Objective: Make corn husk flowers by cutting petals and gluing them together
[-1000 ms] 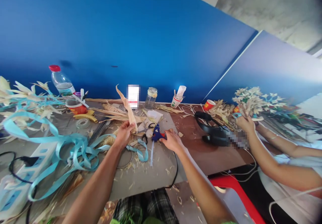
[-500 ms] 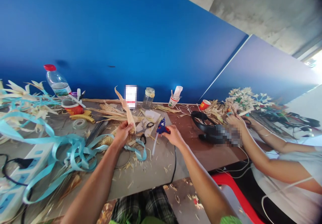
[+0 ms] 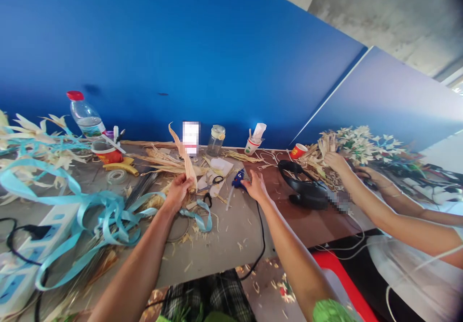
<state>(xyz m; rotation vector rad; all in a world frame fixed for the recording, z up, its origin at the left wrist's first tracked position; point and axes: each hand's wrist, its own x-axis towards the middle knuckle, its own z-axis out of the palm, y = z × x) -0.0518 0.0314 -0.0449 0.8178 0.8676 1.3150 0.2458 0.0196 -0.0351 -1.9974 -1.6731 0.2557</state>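
Observation:
My left hand [image 3: 178, 190] is closed on the lower end of a long dried corn husk strip [image 3: 183, 152] that stands up from the table. My right hand [image 3: 256, 186] lies over the table with its fingers spread, its fingertips just beside a blue glue gun [image 3: 238, 177]. The gun rests on the table, its glue stick pointing toward me and its black cord [image 3: 261, 245] running off the front edge. Scissors [image 3: 211, 184] lie between my two hands.
Light blue ribbon [image 3: 90, 206] and a white power strip [image 3: 25, 259] fill the left. Along the blue wall stand a water bottle [image 3: 83, 114], a jar [image 3: 216, 139] and cups [image 3: 253, 143]. A black headset [image 3: 304, 187] lies right, where another person's hand [image 3: 334, 160] works on husk flowers [image 3: 358, 141].
My right hand lifted the glue gun, carried it farther back and to the right, set it down and opened. My left hand kept its hold on the husk strip.

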